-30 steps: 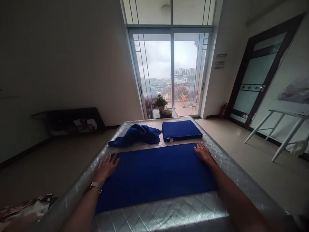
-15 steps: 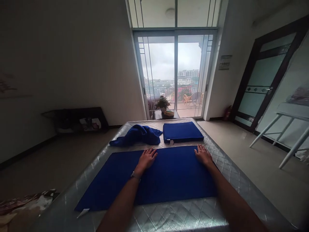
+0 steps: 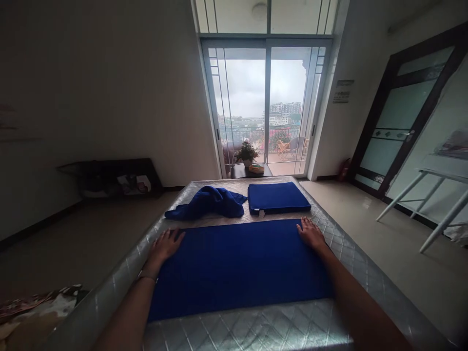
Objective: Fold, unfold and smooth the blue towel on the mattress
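A dark blue towel (image 3: pixel 237 265) lies spread flat on a quilted silver mattress (image 3: pixel 256 329). My left hand (image 3: pixel 164 246) rests flat on the towel's far left corner, fingers stretched out. My right hand (image 3: pixel 310 234) lies flat on its far right corner, fingers apart. Beyond the flat towel sit a crumpled blue towel (image 3: pixel 208 203) on the left and a neatly folded blue towel (image 3: pixel 277 197) on the right. Neither hand grips anything.
A glass sliding door (image 3: pixel 266 105) to a balcony stands ahead, with a small dark table and potted plant (image 3: pixel 245 154) before it. A low dark shelf (image 3: pixel 109 178) lines the left wall. White table legs (image 3: pixel 424 200) and a dark-framed door (image 3: pixel 395 117) are on the right.
My left hand slid from the towel's middle back out to its left corner, flattening the cloth. My right hand stayed on the right corner.
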A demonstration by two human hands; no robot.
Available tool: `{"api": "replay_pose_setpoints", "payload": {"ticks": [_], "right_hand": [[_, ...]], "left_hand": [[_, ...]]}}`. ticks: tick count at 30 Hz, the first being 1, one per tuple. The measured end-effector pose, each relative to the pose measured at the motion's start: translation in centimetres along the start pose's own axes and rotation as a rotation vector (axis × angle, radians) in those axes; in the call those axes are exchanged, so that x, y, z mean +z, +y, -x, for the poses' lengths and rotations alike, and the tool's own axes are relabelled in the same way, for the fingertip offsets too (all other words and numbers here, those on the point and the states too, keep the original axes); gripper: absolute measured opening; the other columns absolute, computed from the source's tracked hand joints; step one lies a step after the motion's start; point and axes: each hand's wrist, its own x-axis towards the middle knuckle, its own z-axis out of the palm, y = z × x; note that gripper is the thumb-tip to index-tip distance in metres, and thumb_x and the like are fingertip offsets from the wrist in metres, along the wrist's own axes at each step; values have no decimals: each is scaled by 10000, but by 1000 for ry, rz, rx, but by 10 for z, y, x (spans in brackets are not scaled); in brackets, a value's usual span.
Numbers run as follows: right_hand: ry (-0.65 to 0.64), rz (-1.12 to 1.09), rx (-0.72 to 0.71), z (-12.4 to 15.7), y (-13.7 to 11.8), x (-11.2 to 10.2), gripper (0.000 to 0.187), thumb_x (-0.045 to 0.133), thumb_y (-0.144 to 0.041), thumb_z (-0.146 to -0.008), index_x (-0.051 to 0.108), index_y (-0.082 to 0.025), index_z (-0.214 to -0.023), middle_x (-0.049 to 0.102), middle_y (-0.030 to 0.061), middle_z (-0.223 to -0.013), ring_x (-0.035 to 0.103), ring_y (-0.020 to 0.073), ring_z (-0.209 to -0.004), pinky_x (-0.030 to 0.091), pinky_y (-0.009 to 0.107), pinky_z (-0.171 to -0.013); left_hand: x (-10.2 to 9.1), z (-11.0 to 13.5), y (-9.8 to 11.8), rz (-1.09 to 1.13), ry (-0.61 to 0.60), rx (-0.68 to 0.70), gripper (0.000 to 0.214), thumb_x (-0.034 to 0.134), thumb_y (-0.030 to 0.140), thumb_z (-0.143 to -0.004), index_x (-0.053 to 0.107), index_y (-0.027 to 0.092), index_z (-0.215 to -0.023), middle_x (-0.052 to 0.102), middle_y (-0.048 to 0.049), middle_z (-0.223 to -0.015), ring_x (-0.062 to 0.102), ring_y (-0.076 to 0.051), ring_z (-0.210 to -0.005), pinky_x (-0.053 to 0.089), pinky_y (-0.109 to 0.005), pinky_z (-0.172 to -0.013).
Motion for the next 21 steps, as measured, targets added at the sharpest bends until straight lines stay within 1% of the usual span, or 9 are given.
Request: {"api": "replay_pose_setpoints", "payload": {"ticks": [3, 7, 11, 12, 14, 16, 17, 19, 21], "right_hand": [[-13, 6, 5, 0, 0, -2, 687, 196, -429, -1031, 222, -58, -1608, 190, 104, -1688, 156, 217, -1556, 114, 387, -1257], [-19, 23, 18, 3, -3, -6, 678, 189, -430, -1038, 212, -72, -1613, 175, 93, -1692, 150, 218, -1557, 122, 383, -1256], [-32, 52, 40, 10, -9, -15, 673, 191, -423, -1044, 198, -64, -1613, 165, 100, -1693, 158, 219, -1555, 141, 379, -1251], [-35, 62, 48, 12, -12, -18, 667, 197, -417, -1045, 204, -64, -1611, 178, 108, -1690, 169, 224, -1553, 153, 392, -1248], [-26, 85, 75, 16, -19, -28, 647, 229, -393, -1039, 257, -68, -1599, 248, 148, -1666, 224, 263, -1538, 172, 462, -1237], [4, 107, 92, 20, -33, -38, 615, 266, -344, -1027, 342, -67, -1570, 342, 201, -1618, 284, 315, -1514, 153, 543, -1221], [22, 112, 83, 22, -44, -42, 601, 279, -314, -1019, 380, -57, -1552, 376, 224, -1594, 301, 332, -1505, 133, 561, -1218], [45, 104, 10, 28, -74, -47, 581, 291, -259, -1004, 432, -32, -1519, 407, 244, -1569, 309, 327, -1501, 108, 527, -1228], [52, 78, -115, 36, -114, -44, 561, 310, -240, -996, 481, -30, -1487, 431, 227, -1559, 338, 285, -1490, 137, 433, -1234]], "left_hand": [[3, 1, 1, 8, 7, -5, 756, 243, 637, -989, 354, 173, -1575, 261, -197, -1657, 265, -361, -1525, 217, -559, -1217], [5, 4, 5, 38, 29, -18, 775, 205, 670, -980, 318, 208, -1591, 234, -166, -1676, 226, -332, -1542, 172, -538, -1236], [6, 8, 6, 65, 60, -24, 765, 224, 675, -978, 350, 221, -1579, 254, -157, -1672, 231, -326, -1542, 171, -533, -1237], [6, 8, 6, 65, 77, -13, 758, 233, 670, -979, 365, 218, -1573, 278, -164, -1663, 252, -333, -1534, 180, -539, -1232], [7, 10, 7, 70, 116, 6, 748, 236, 663, -982, 391, 216, -1561, 321, -173, -1644, 286, -348, -1519, 203, -555, -1220], [7, 11, 7, 81, 133, 8, 744, 227, 660, -984, 412, 215, -1551, 338, -173, -1636, 296, -354, -1514, 218, -560, -1213], [8, 11, 7, 86, 134, 5, 742, 230, 660, -983, 419, 216, -1547, 343, -169, -1635, 293, -353, -1515, 220, -560, -1213], [8, 11, 8, 95, 140, 3, 738, 248, 662, -978, 431, 219, -1540, 353, -162, -1632, 291, -351, -1516, 219, -565, -1214], [8, 11, 8, 100, 155, 12, 734, 262, 658, -976, 447, 216, -1531, 361, -162, -1628, 295, -355, -1513, 215, -572, -1214]]}}
